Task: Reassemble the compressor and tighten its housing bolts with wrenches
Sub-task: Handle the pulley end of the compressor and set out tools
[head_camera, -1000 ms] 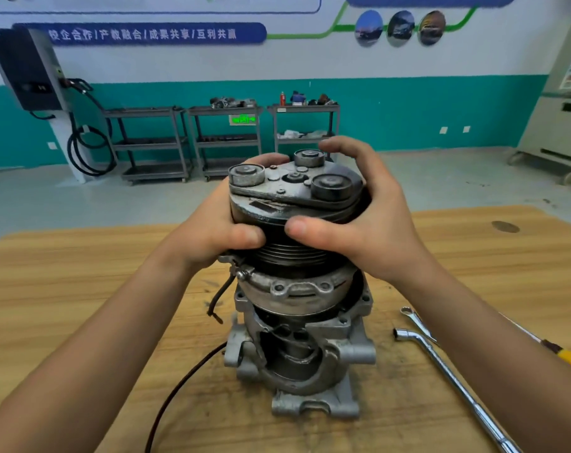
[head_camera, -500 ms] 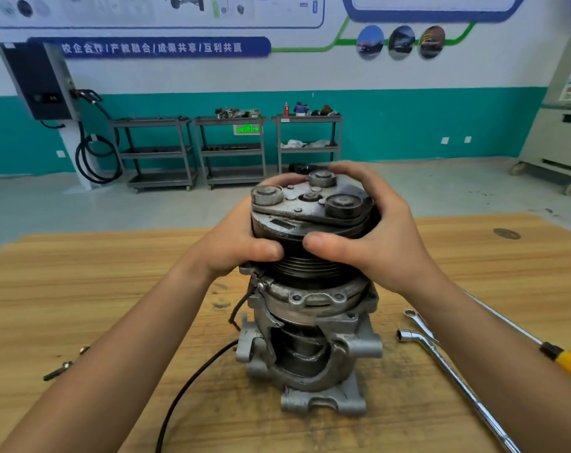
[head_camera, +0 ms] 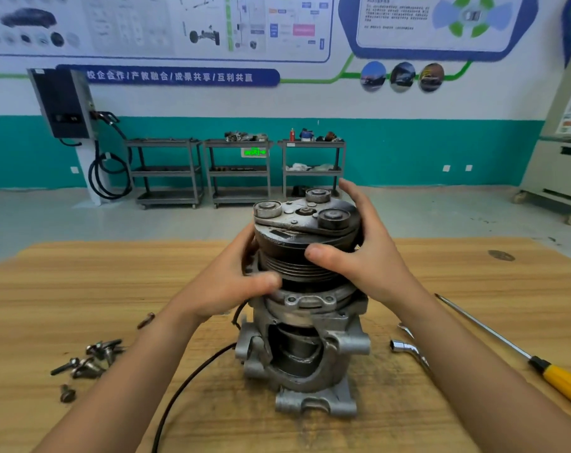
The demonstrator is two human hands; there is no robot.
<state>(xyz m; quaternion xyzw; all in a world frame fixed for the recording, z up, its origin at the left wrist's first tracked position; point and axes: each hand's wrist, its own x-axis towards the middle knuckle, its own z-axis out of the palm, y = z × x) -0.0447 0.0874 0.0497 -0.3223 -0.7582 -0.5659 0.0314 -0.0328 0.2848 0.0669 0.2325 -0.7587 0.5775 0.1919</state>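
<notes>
- The compressor [head_camera: 310, 364] stands upright on its mounting lugs in the middle of the wooden table [head_camera: 81, 282], near the person. A cut-out in its near wall shows the dark inner parts.
- Its clutch pulley [head_camera: 305, 230] and front section sit on top of the housing, roughly in line with it. Whether the joint is fully seated cannot be told.
- The right hand [head_camera: 366, 253] grips the pulley from the right, with the thumb pressed on the grooved rim and the fingers curled over the far edge.
- The left hand [head_camera: 232, 286] holds the pulley lower on its left side, thumb under the grooves. It is blurred, so the fingers behind cannot be made out.
- A black cable [head_camera: 186, 384] trails from the compressor's left side toward the near edge.
- The loose bolts [head_camera: 91, 358] lie in a heap well to the left, and a single bolt [head_camera: 146, 320] lies nearer the compressor.
- To the right, the socket wrench [head_camera: 408, 351] and a small spanner [head_camera: 405, 330] lie just beside the housing. A yellow-handled screwdriver [head_camera: 559, 380] lies farther right.
- Judged from this, the stacking is nearly done. The bolts have yet to be fitted, and all the tightening with wrenches remains.
</notes>
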